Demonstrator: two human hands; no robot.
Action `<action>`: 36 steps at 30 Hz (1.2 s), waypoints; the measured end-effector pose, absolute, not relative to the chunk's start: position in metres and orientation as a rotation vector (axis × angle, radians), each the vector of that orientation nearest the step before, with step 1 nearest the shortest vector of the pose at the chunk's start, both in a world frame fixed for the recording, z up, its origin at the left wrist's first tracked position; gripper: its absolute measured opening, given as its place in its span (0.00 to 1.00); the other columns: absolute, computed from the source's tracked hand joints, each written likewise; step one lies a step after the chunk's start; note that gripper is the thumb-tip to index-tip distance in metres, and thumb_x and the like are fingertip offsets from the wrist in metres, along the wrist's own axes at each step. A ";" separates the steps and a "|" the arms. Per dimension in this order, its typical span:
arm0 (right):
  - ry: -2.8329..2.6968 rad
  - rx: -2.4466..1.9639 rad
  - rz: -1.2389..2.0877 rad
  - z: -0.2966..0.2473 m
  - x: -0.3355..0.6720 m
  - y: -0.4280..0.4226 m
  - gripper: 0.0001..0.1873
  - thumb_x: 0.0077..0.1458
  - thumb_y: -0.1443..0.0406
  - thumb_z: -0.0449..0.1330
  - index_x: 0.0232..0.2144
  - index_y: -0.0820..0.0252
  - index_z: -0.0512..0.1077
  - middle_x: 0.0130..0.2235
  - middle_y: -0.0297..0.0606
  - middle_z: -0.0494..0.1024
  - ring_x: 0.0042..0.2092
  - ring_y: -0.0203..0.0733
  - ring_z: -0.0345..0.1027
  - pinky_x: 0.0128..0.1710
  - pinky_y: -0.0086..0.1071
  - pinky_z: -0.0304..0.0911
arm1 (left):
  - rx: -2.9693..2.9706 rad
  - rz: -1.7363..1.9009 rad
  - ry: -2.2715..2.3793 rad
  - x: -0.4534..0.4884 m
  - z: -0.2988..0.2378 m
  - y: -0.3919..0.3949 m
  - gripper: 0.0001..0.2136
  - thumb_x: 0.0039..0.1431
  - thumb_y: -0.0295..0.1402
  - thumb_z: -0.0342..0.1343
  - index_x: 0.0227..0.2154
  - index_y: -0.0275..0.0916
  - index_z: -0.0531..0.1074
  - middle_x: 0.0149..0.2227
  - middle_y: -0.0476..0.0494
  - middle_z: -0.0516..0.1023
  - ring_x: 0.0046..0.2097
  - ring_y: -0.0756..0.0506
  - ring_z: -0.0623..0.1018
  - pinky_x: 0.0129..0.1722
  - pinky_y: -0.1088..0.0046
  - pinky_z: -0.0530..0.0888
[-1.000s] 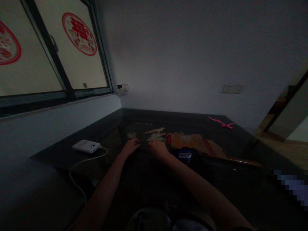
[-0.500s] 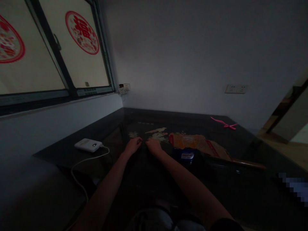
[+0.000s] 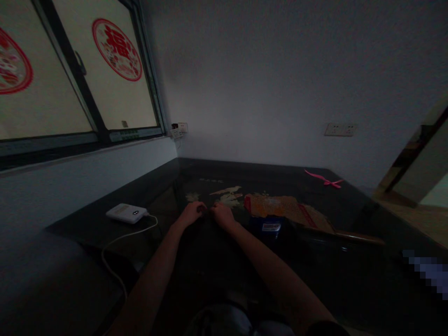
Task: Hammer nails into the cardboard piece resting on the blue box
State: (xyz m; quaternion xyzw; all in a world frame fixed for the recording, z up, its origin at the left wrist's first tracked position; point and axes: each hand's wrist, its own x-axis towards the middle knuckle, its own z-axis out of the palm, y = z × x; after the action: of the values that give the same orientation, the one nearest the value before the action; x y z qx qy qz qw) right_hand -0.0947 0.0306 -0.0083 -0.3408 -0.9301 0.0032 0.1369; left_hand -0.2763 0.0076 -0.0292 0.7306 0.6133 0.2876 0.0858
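The left hand (image 3: 191,213) and right hand (image 3: 223,215) curl near each other at the dark table (image 3: 269,176), and I cannot tell whether either grips anything

From my remote console, I classify the site as a probable home interior, indicated by round red decals (image 3: 117,49) on the left window (image 3: 115,105), far wall sockets (image 3: 340,129), and a dark, bird-patterned table (image 3: 280,175).

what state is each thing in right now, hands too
Left hand: fingers curled, grip unclear
Right hand: fingers curled, grip unclear
White device: cable attached
Cable: slack
Right wall sockets: nothing plugged in
Cardboard: ragged-edged
Pink ribbon: lying loose
Blue packet: too dark to tell
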 end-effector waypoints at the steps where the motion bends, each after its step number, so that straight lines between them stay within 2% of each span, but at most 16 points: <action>1: -2.688 -0.983 0.015 -0.009 -0.094 0.031 0.16 0.57 0.70 0.47 0.41 0.60 0.73 0.44 0.47 0.72 0.47 0.47 0.63 0.40 0.35 0.59 | 2.180 0.845 1.804 -0.277 -0.030 0.007 0.14 0.43 0.18 0.51 0.34 0.35 0.73 0.33 0.45 0.76 0.35 0.49 0.73 0.37 0.75 0.68; 7: -2.666 -0.970 0.053 -0.012 -0.090 0.029 0.17 0.56 0.71 0.47 0.42 0.60 0.72 0.44 0.45 0.71 0.47 0.44 0.62 0.43 0.33 0.57 | 2.174 0.846 1.713 -0.273 -0.026 0.002 0.18 0.43 0.19 0.51 0.39 0.37 0.72 0.34 0.45 0.76 0.35 0.49 0.74 0.37 0.75 0.69; 13: -2.647 -0.986 0.098 -0.010 -0.084 0.028 0.18 0.56 0.72 0.47 0.44 0.60 0.71 0.44 0.45 0.71 0.47 0.42 0.61 0.45 0.33 0.54 | 2.161 0.849 1.682 -0.271 -0.025 0.001 0.19 0.42 0.19 0.49 0.39 0.36 0.72 0.35 0.45 0.76 0.36 0.49 0.74 0.37 0.76 0.69; 18: -2.631 -0.987 0.112 -0.009 -0.078 0.025 0.18 0.55 0.71 0.48 0.46 0.59 0.70 0.45 0.44 0.71 0.47 0.41 0.60 0.45 0.32 0.54 | 2.148 0.855 1.688 -0.269 -0.023 0.000 0.18 0.44 0.20 0.48 0.40 0.37 0.72 0.36 0.45 0.76 0.37 0.49 0.74 0.39 0.75 0.69; 24: -2.650 -0.960 0.095 -0.008 -0.069 0.020 0.18 0.55 0.71 0.48 0.45 0.59 0.70 0.46 0.43 0.70 0.48 0.41 0.60 0.45 0.31 0.54 | 2.148 0.836 1.720 -0.269 -0.026 0.001 0.16 0.46 0.22 0.51 0.40 0.37 0.72 0.39 0.43 0.75 0.40 0.47 0.74 0.42 0.72 0.70; 30: -2.683 -0.924 0.068 -0.010 -0.072 0.012 0.15 0.57 0.69 0.48 0.42 0.59 0.71 0.44 0.43 0.70 0.47 0.42 0.60 0.44 0.34 0.55 | 2.205 0.847 1.691 -0.268 -0.028 0.002 0.12 0.48 0.25 0.53 0.38 0.36 0.72 0.39 0.42 0.75 0.41 0.47 0.74 0.44 0.71 0.69; 36: -2.675 -0.909 0.030 -0.013 -0.078 0.002 0.15 0.58 0.66 0.48 0.44 0.58 0.70 0.46 0.43 0.69 0.47 0.44 0.59 0.44 0.36 0.56 | 2.183 0.847 1.702 -0.265 -0.022 -0.001 0.12 0.49 0.23 0.51 0.38 0.35 0.73 0.39 0.42 0.75 0.40 0.48 0.74 0.42 0.73 0.69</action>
State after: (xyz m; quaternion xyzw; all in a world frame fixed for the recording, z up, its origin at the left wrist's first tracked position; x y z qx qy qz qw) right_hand -0.0779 0.0019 -0.0129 -0.3177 -0.9350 0.0105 0.1572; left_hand -0.2654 -0.0011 -0.0223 0.7484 0.5835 0.2903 0.1230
